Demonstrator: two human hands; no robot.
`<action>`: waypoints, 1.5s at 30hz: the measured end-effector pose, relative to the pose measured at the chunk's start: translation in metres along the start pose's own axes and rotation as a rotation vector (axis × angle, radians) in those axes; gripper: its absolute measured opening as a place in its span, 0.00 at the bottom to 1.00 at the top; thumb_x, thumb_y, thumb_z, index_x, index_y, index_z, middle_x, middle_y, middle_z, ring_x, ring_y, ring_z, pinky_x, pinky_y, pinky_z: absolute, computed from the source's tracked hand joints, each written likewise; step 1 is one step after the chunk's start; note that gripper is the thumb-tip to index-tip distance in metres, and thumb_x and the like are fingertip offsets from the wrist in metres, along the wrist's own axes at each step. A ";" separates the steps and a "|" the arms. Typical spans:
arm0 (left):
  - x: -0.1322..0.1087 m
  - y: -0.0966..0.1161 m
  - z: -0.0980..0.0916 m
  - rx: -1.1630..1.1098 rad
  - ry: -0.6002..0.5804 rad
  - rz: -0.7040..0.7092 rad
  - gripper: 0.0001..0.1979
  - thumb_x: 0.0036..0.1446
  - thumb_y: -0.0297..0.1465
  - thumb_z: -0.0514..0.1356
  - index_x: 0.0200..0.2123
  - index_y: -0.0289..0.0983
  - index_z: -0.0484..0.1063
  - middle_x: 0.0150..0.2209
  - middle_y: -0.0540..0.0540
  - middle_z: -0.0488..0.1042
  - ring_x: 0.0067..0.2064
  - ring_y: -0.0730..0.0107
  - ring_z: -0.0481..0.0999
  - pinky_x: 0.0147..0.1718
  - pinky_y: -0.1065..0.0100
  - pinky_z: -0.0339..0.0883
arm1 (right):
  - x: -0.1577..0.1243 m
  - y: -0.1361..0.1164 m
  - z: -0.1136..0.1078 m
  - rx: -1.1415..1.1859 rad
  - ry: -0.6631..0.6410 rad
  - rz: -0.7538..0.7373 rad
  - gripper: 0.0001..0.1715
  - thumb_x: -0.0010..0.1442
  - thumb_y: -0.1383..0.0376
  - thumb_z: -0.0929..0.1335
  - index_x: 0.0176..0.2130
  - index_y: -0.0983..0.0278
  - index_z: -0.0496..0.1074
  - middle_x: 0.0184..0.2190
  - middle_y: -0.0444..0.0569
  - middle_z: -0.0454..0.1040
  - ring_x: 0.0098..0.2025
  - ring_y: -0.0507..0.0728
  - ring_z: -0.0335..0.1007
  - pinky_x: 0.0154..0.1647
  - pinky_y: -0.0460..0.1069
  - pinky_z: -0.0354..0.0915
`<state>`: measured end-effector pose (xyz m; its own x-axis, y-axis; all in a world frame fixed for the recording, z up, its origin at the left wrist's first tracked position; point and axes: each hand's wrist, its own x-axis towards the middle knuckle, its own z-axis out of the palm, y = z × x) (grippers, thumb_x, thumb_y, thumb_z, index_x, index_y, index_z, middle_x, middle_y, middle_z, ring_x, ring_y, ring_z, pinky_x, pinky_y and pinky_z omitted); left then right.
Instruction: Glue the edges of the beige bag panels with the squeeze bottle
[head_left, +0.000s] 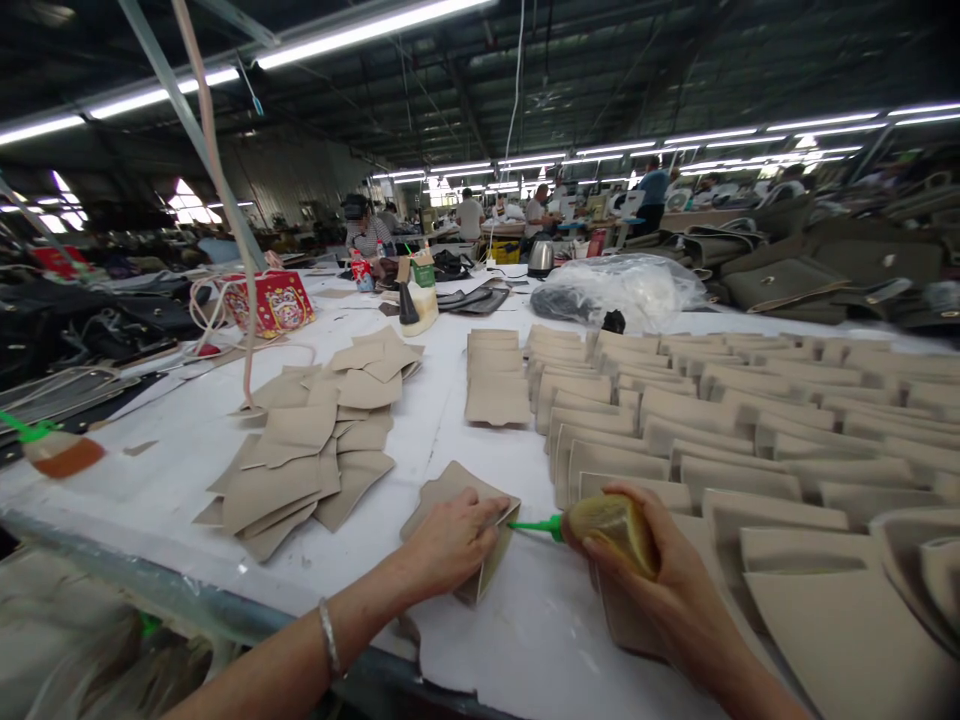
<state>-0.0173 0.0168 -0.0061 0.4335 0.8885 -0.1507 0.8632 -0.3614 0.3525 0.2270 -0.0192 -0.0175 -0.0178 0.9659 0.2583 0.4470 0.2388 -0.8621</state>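
Observation:
My right hand is wrapped round a squeeze bottle of yellowish liquid, tilted onto its side. Its thin green nozzle points left, and the tip meets the edge of a beige leather-like piece. Fingers bent, my left hand presses and grips that piece on the table, close to the nozzle tip; the thumb is mostly hidden. To the left lies a loose heap of similar beige pieces. On the right stand many overlapping rows of folded beige pieces, reaching under my right forearm.
A second green-tipped bottle with orange-brown liquid lies at the left edge. Farther back are a red patterned box, a hanging hose, a clear plastic bag and a kettle. Several people work in the background.

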 end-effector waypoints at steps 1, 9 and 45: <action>0.000 0.001 -0.001 -0.001 -0.005 0.000 0.23 0.62 0.33 0.44 0.59 0.53 0.60 0.41 0.48 0.69 0.41 0.63 0.74 0.41 0.65 0.65 | 0.003 0.001 -0.001 -0.037 0.034 -0.029 0.25 0.60 0.51 0.69 0.51 0.59 0.62 0.41 0.46 0.70 0.39 0.61 0.69 0.42 0.52 0.63; 0.003 -0.001 0.000 -0.028 0.016 0.006 0.23 0.61 0.33 0.44 0.57 0.53 0.63 0.40 0.47 0.70 0.41 0.61 0.74 0.42 0.62 0.65 | 0.005 0.009 -0.004 -0.115 0.018 -0.284 0.19 0.62 0.56 0.68 0.51 0.57 0.62 0.46 0.48 0.67 0.44 0.60 0.66 0.43 0.51 0.63; 0.001 -0.037 -0.004 -0.217 0.319 -0.308 0.21 0.56 0.35 0.53 0.52 0.37 0.68 0.46 0.42 0.69 0.45 0.61 0.70 0.47 0.64 0.59 | -0.012 -0.017 -0.029 1.298 0.231 0.719 0.30 0.37 0.65 0.82 0.41 0.68 0.76 0.46 0.56 0.74 0.43 0.65 0.72 0.41 0.53 0.73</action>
<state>-0.0498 0.0321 -0.0155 0.0363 0.9993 -0.0002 0.8503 -0.0308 0.5254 0.2455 -0.0378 0.0063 0.0476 0.9052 -0.4223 -0.7857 -0.2271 -0.5754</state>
